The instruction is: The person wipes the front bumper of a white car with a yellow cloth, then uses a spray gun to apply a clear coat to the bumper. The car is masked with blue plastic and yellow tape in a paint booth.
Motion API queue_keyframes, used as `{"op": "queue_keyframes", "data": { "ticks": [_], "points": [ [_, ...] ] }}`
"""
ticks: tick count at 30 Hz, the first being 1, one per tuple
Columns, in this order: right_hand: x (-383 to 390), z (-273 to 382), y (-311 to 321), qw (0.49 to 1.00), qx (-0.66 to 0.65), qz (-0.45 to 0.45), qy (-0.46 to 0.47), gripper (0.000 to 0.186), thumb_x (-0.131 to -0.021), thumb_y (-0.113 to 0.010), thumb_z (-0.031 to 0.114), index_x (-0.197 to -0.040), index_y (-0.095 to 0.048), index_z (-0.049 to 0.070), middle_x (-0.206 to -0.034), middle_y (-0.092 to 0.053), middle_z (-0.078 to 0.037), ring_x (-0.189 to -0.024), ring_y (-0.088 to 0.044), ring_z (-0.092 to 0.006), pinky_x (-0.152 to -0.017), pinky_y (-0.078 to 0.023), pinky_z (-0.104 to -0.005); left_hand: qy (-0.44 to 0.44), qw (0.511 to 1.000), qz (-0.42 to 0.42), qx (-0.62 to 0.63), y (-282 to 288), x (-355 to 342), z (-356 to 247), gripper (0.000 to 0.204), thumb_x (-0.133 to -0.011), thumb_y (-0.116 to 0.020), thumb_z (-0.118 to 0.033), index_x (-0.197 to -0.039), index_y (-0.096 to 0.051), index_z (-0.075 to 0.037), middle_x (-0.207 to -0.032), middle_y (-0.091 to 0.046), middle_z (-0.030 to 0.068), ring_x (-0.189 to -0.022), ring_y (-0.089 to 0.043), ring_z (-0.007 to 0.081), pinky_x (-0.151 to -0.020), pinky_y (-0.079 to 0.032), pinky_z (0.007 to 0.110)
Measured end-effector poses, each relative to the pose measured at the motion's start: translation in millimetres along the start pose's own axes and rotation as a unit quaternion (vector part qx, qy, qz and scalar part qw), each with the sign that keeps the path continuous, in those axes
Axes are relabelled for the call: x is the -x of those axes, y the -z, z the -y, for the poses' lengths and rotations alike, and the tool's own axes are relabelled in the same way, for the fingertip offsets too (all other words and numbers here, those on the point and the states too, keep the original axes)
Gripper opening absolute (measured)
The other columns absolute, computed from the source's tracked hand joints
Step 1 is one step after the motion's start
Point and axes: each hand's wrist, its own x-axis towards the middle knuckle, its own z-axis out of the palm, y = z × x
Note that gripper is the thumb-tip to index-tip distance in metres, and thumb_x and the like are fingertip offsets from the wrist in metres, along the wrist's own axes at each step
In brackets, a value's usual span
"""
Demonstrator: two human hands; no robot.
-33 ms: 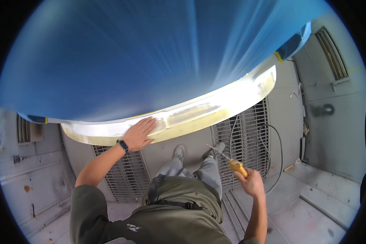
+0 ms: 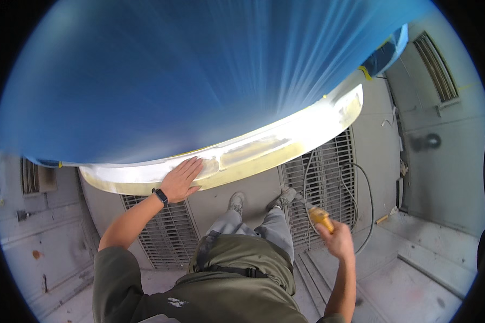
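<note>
My left hand [image 2: 181, 179], with a dark watch on its wrist, lies flat on a car bumper [image 2: 264, 171], fingers stretched out and pointing up and right. The bumper is white with yellowish, dull patches like sanded primer. Blue masking film [image 2: 188, 81] covers the car body above it. Off to the right, below the bumper, my right hand [image 2: 339, 239] is closed round the yellow handle of what looks like an air blow gun [image 2: 321, 218]. Its thin nozzle, blurred, points up and left toward my right shoe and does not touch the bumper.
Floor gratings [image 2: 164, 231] lie under the bumper on both sides of my feet. A grey hose [image 2: 369, 188] loops over the right grating [image 2: 328, 167] near my right hand. Walls with louvred vents [image 2: 436, 64] stand at both sides; yellow tape [image 2: 365, 72] edges the film.
My right hand has shifted slightly right with the blow gun, whose nozzle is now more blurred. The left hand rests on the same spot of the bumper.
</note>
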Motion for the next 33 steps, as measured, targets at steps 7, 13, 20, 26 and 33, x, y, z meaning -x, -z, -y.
{"op": "queue_keyframes", "data": {
  "ticks": [7,13,20,26,33],
  "points": [
    [42.5,3.9,-16.0,0.995,0.09,0.026,0.029,0.04,-0.097,-0.076,0.043,-0.109,-0.078,0.005,-0.076,-0.071,-0.019,-0.069,-0.069,-0.0381,-0.07,-0.054,-0.046,-0.097,0.992,-0.066,0.034,6.2,-52.6,-35.5,0.089,-0.102,-0.061,-0.046,-0.166,-0.025,0.005,-0.174,-0.026,0.0237,-0.163,-0.023,0.0366,-0.134,-0.02,0.046],
    [65.7,-20.1,-13.6,0.994,-0.029,-0.073,-0.07,0.041,-0.095,-0.076,0.049,-0.105,-0.079,0.009,-0.078,-0.071,-0.02,-0.075,-0.069,-0.0413,-0.073,-0.055,-0.0485,-0.152,0.978,-0.142,0.002,48.4,-199.1,-96.9,0.089,-0.104,-0.059,-0.046,-0.163,-0.025,0.01,-0.173,-0.025,0.0255,-0.163,-0.021,0.0373,-0.134,-0.019,0.046],
    [56.6,-77.4,6.8,0.98,-0.105,-0.106,-0.134,0.038,-0.095,-0.076,0.047,-0.099,-0.079,0.009,-0.073,-0.069,-0.019,-0.071,-0.067,-0.0416,-0.069,-0.053,-0.0481,-0.135,0.968,-0.208,-0.023,90.2,-362.0,-187.3,0.086,-0.106,-0.055,-0.044,-0.162,-0.025,0.013,-0.173,-0.023,0.0284,-0.163,-0.019,0.0397,-0.134,-0.017,0.046],
    [25.4,-121.5,22.6,0.978,-0.13,-0.112,-0.119,0.035,-0.094,-0.078,0.045,-0.098,-0.079,0.01,-0.074,-0.07,-0.018,-0.074,-0.069,-0.0419,-0.068,-0.053,-0.0498,-0.107,0.964,-0.243,-0.004,68.8,-371.4,-191.8,0.078,-0.104,-0.058,-0.035,-0.158,-0.031,0.014,-0.169,-0.029,0.0329,-0.16,-0.025,0.044,-0.133,-0.021,0.049],
    [0.0,-161.5,14.0,0.982,-0.16,-0.06,-0.075,0.037,-0.093,-0.078,0.05,-0.101,-0.081,0.014,-0.076,-0.073,-0.016,-0.074,-0.071,-0.0411,-0.067,-0.055,-0.0509,-0.035,0.994,-0.071,-0.078,40.9,-147.1,-107.4,0.085,-0.098,-0.065,-0.032,-0.16,-0.027,0.014,-0.168,-0.028,0.0364,-0.159,-0.024,0.0508,-0.132,-0.018,0.056]
  ]
}}
